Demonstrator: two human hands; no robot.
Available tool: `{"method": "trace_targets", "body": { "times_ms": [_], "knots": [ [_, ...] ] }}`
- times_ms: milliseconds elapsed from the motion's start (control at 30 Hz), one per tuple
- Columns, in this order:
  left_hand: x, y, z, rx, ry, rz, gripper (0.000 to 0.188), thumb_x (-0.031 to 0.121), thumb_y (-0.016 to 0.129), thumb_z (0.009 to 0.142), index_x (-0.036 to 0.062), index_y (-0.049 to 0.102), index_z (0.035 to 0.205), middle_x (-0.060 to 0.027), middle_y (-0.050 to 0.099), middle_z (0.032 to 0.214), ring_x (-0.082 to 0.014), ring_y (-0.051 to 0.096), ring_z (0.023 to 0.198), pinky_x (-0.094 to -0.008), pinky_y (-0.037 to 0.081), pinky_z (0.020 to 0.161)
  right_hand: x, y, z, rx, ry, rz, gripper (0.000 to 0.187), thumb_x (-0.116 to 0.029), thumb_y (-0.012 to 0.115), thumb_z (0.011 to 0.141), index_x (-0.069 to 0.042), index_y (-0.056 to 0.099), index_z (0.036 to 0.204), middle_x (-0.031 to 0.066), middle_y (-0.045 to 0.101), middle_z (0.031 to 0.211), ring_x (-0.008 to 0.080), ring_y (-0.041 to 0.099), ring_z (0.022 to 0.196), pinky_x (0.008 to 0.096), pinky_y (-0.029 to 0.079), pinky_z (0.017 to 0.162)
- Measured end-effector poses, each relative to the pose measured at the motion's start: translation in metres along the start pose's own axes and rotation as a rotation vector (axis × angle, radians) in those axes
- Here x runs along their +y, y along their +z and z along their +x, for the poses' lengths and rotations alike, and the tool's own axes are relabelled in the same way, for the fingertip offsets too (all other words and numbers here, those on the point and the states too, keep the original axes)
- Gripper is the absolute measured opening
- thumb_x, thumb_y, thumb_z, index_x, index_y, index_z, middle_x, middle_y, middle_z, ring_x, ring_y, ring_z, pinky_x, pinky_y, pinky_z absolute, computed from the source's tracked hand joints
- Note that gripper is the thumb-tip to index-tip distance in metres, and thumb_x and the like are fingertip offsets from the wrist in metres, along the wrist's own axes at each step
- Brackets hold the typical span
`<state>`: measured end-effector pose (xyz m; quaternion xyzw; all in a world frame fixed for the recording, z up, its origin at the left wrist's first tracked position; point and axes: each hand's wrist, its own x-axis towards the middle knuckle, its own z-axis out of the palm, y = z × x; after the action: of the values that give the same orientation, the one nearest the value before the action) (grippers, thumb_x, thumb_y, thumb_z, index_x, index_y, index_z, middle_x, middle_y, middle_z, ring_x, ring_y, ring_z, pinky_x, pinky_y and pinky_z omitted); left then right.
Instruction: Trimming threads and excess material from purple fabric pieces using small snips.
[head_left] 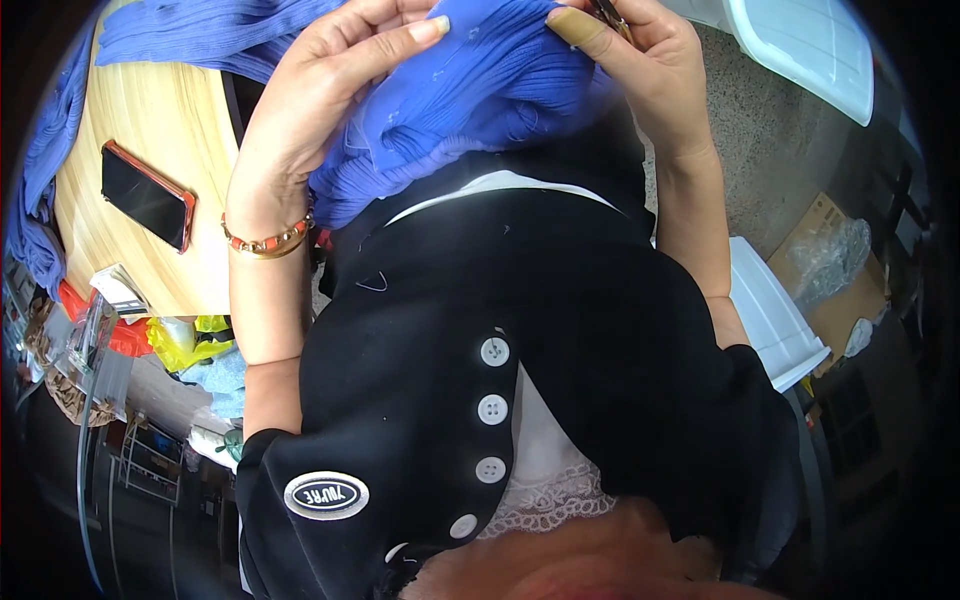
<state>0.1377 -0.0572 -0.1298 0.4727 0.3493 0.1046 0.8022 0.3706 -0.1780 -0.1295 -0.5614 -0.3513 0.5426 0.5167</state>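
A blue ribbed knit garment (470, 90) is stretched between my two hands, with its lower folds against my lap. My left hand (345, 75) pinches the cloth at its left side, thumb on top; some of its fingers are cut off by the upper edge. At the other side my right hand (660, 70) is closed, its tan-taped thumb at the cloth's edge. A small dark metal tool (612, 18), perhaps thread snips, is tucked in the right hand's fingers; most of it is hidden. Loose thread bits cling to the cloth.
To the left, a pale wood table (160, 110) bears a phone (147, 195) in a red case and more blue ribbed cloth (190, 35). Yellow and red plastic bags lie below it. On the right stand white plastic bins (770, 310), beside cardboard with clear plastic wrap (830, 260).
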Motion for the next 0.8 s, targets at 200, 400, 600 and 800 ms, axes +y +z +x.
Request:
{"method": "trace_targets", "body": {
  "times_ms": [200,400,600,800],
  "knots": [
    [-0.001,-0.002,-0.002,0.045,0.003,-0.015,0.028,0.017,0.068,0.099,0.0039,0.069,0.124,-0.0030,0.073,0.101,-0.0066,0.068,0.090,-0.0198,0.054,0.081,0.023,-0.010,-0.002,-0.046,-0.223,0.172,0.015,-0.006,0.074,0.093,0.002,0.069,0.104,-0.0018,0.065,0.087,0.0015,0.055,0.073,0.0175,0.043,0.064],
    [0.007,0.009,-0.002,0.015,0.069,-0.183,0.024,0.014,0.067,0.099,0.0013,0.070,0.119,-0.0011,0.072,0.091,-0.0037,0.066,0.081,-0.0158,0.053,0.073,-0.027,0.010,-0.009,0.050,-0.195,-0.421,0.037,-0.019,0.076,0.091,0.001,0.068,0.122,0.0116,0.062,0.086,0.0193,0.056,0.068,0.0295,0.044,0.061],
    [0.007,0.006,-0.003,0.067,0.049,-0.154,0.024,0.016,0.066,0.100,0.0011,0.069,0.119,-0.0012,0.072,0.090,-0.0037,0.066,0.076,-0.0158,0.052,0.068,-0.029,0.019,-0.012,0.061,-0.641,-0.752,0.038,-0.016,0.078,0.088,0.000,0.070,0.121,0.0115,0.062,0.078,0.0231,0.060,0.064,0.0314,0.046,0.057],
    [0.006,0.009,-0.004,0.111,0.027,-0.070,0.026,0.017,0.067,0.099,0.0018,0.069,0.120,-0.0029,0.074,0.095,-0.0054,0.068,0.080,-0.0175,0.053,0.073,-0.033,0.023,-0.017,0.070,-0.594,-0.823,0.039,-0.015,0.080,0.084,0.000,0.072,0.120,0.0109,0.062,0.077,0.0222,0.060,0.061,0.0306,0.047,0.054]
  ]
}}
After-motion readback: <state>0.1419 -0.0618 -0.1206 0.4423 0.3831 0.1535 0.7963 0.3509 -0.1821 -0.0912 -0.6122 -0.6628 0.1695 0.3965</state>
